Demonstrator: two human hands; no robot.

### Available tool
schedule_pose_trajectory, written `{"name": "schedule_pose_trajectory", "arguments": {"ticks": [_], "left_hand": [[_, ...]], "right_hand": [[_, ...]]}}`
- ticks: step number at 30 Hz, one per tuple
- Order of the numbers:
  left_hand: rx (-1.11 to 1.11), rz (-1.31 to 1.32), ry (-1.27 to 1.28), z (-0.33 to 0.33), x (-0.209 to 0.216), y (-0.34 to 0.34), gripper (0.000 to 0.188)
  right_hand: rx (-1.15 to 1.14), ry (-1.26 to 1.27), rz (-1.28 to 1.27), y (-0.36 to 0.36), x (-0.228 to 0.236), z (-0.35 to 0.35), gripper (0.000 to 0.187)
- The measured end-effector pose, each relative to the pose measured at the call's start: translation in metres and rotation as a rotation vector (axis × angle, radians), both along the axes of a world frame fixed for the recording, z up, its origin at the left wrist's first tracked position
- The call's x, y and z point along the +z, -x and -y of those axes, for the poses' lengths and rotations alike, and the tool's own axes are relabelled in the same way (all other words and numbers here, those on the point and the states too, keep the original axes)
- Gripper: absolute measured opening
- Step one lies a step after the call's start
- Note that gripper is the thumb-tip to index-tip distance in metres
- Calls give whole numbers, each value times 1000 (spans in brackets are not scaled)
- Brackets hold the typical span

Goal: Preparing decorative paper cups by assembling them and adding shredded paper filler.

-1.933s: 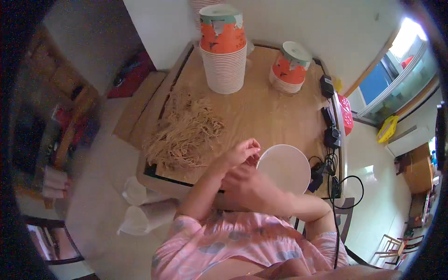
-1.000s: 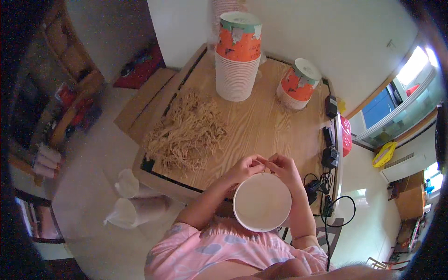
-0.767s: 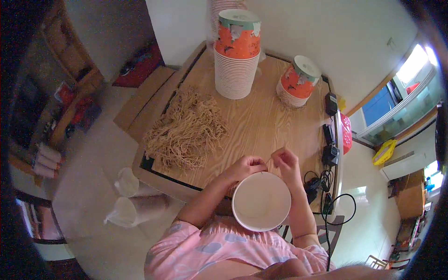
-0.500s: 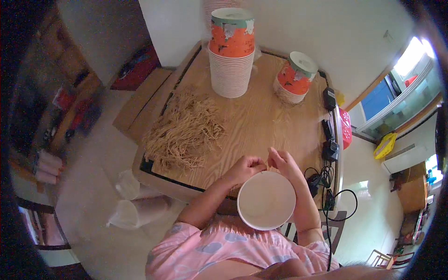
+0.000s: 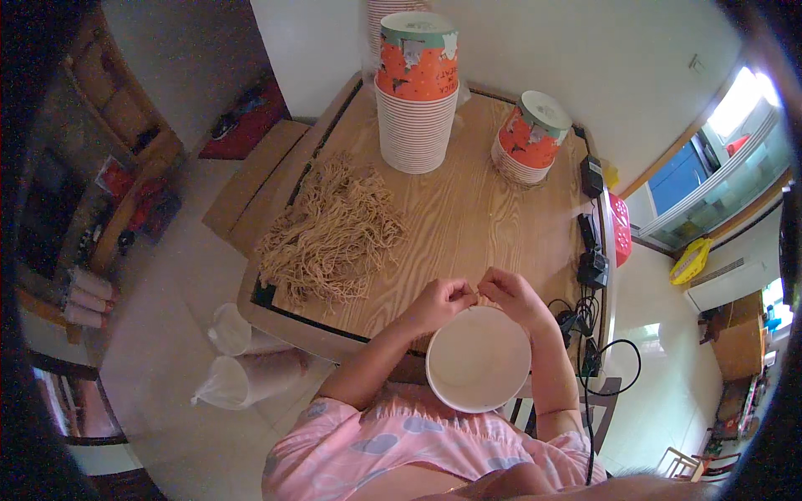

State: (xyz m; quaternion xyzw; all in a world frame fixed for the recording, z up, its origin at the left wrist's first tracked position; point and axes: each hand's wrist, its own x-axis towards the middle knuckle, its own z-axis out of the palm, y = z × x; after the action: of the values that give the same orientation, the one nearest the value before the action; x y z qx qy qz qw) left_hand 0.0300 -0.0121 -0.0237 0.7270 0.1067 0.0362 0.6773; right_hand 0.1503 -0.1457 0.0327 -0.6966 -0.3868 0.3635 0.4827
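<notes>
A white paper bucket [image 5: 478, 359] rests close against my body at the table's near edge, its open mouth facing up. At its far rim my left hand [image 5: 445, 302] is closed in a pinch. Close beside it my right hand [image 5: 511, 296] pinches too, its forearm running along the bucket's right side. A thin tan bit like a cord end [image 5: 478, 299] shows between the fingertips; most of it is hidden. To the left on the table lies a loose heap of tan cords [image 5: 334, 230].
Farther back stands a tall stack of paper buckets [image 5: 415, 125], upside down, the top one orange and green. A shorter stack [image 5: 532, 138] is at the back right. Black adapters and cables [image 5: 591, 267] line the right edge. Plastic-wrapped stacks [image 5: 251, 380] lie on the floor at left.
My right hand's fingers have curled down and in toward my left hand at the rim. The bucket and my left hand have hardly moved.
</notes>
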Motion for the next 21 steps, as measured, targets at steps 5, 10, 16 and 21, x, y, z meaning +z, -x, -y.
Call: {"name": "schedule_pose_trajectory", "arguments": {"ticks": [5, 10, 16, 21], "left_hand": [[14, 7, 21, 2, 4, 3, 12], [33, 8, 19, 3, 8, 5, 13], [51, 29, 21, 3, 11, 8, 13], [39, -4, 17, 3, 14, 8, 14]], "right_hand": [[7, 129, 133, -2, 4, 1, 19], [-117, 45, 80, -3, 0, 5, 23], [-114, 23, 91, -5, 1, 7, 24], [-96, 206, -10, 2, 1, 1, 23]]}}
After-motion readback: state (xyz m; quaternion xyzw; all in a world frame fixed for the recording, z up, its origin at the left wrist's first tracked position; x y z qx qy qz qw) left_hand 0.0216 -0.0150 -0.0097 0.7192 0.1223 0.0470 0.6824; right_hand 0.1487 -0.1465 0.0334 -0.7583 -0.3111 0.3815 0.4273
